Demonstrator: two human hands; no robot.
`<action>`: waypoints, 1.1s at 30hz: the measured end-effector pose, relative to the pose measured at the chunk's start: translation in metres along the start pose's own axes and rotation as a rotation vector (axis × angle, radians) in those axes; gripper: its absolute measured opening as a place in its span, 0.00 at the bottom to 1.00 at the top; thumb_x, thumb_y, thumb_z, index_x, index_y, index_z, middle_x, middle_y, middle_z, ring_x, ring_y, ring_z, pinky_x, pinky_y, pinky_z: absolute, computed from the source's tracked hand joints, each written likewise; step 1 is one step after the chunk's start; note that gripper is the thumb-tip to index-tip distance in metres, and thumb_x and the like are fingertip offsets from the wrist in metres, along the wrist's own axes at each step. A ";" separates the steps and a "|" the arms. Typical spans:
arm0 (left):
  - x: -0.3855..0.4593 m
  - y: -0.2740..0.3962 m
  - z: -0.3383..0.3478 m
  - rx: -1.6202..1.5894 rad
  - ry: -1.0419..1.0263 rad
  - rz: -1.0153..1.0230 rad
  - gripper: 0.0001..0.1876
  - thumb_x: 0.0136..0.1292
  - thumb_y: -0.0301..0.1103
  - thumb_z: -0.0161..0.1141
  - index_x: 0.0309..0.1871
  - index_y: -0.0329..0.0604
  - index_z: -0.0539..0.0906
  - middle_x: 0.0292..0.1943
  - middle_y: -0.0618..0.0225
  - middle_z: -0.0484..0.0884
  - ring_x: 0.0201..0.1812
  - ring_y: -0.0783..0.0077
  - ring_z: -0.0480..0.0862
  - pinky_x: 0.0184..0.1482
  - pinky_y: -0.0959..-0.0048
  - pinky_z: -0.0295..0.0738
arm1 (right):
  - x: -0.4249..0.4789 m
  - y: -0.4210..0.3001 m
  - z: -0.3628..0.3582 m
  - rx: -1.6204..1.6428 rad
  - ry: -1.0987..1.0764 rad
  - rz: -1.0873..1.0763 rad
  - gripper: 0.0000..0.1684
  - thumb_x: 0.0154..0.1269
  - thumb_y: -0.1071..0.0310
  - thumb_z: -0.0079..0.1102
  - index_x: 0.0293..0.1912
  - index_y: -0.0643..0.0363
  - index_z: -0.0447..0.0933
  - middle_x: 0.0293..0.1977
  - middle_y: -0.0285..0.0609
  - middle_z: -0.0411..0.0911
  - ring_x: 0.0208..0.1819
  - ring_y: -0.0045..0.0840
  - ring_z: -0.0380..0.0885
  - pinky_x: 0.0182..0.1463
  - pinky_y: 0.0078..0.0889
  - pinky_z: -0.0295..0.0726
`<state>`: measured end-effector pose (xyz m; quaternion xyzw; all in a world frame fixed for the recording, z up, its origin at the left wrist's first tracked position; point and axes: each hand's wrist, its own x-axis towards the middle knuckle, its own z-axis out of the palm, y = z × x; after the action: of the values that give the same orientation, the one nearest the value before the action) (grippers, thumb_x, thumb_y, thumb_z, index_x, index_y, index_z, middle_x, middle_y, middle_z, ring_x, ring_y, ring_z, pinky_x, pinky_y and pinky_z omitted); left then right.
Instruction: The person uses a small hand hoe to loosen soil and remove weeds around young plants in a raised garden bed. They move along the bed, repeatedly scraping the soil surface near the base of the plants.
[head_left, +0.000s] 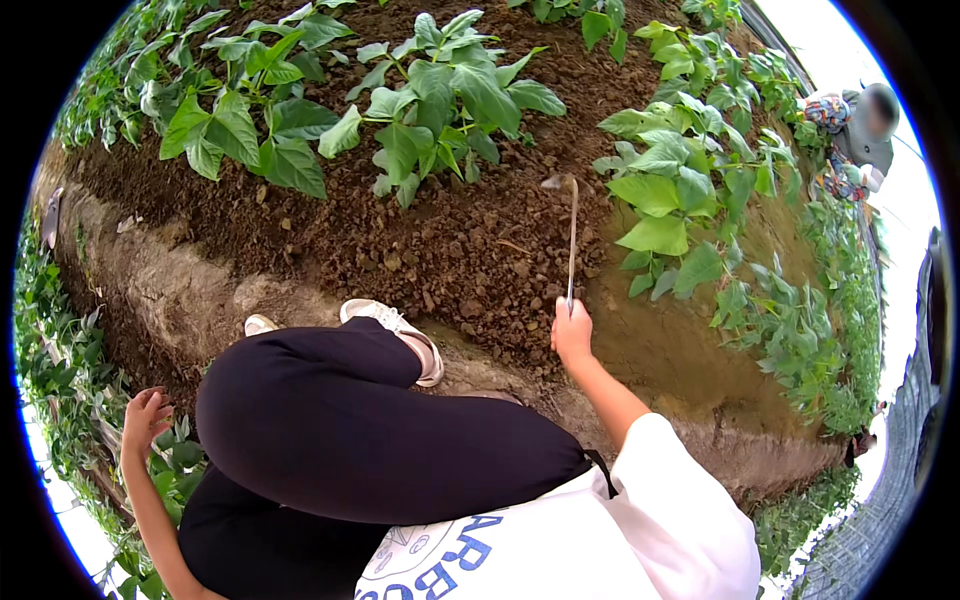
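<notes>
My right hand (572, 330) is closed around the handle of a small long-necked hand hoe (574, 232). Its metal head lies at the soil, between a broad-leaved green plant (442, 97) and another leafy plant (664, 187) to the right. Loose brown crumbled soil (465, 262) spreads to the left of the hoe, while smoother, unbroken soil (637, 337) lies to its right. Off to the lower left, my left hand (146, 424) is held out with fingers apart and slightly bent, holding nothing, beside low green foliage.
A trodden earth path (195, 285) runs along the bed under my shoes (397, 330). More leafy plants (262, 112) grow at the upper left. Another person (862, 139) is among plants at the far right. A flat object (52, 217) lies at the left edge.
</notes>
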<state>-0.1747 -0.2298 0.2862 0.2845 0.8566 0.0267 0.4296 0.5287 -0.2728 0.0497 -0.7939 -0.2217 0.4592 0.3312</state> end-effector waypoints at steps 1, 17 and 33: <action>0.006 0.007 0.005 0.011 -0.019 0.014 0.19 0.71 0.43 0.52 0.59 0.44 0.75 0.50 0.69 0.81 0.42 0.78 0.82 0.35 0.79 0.78 | 0.003 0.053 -0.022 -0.225 0.056 -0.113 0.19 0.70 0.56 0.50 0.30 0.63 0.67 0.16 0.45 0.69 0.18 0.34 0.72 0.25 0.40 0.71; 0.003 0.043 0.016 0.043 -0.095 0.073 0.19 0.70 0.42 0.52 0.60 0.44 0.74 0.45 0.71 0.81 0.38 0.81 0.82 0.33 0.82 0.78 | -0.069 0.076 -0.054 0.192 0.033 0.293 0.19 0.72 0.55 0.48 0.29 0.58 0.63 0.14 0.36 0.64 0.09 0.22 0.64 0.10 0.28 0.63; 0.007 0.031 0.010 0.049 -0.084 0.053 0.19 0.71 0.41 0.52 0.60 0.43 0.74 0.47 0.69 0.81 0.38 0.80 0.84 0.32 0.83 0.79 | -0.140 0.143 -0.160 -0.652 -0.159 0.080 0.21 0.67 0.54 0.54 0.32 0.65 0.73 0.24 0.54 0.76 0.26 0.46 0.75 0.33 0.43 0.73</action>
<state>-0.1563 -0.2018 0.2839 0.3185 0.8303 0.0052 0.4573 0.6082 -0.5142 0.0841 -0.8280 -0.3507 0.4370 0.0232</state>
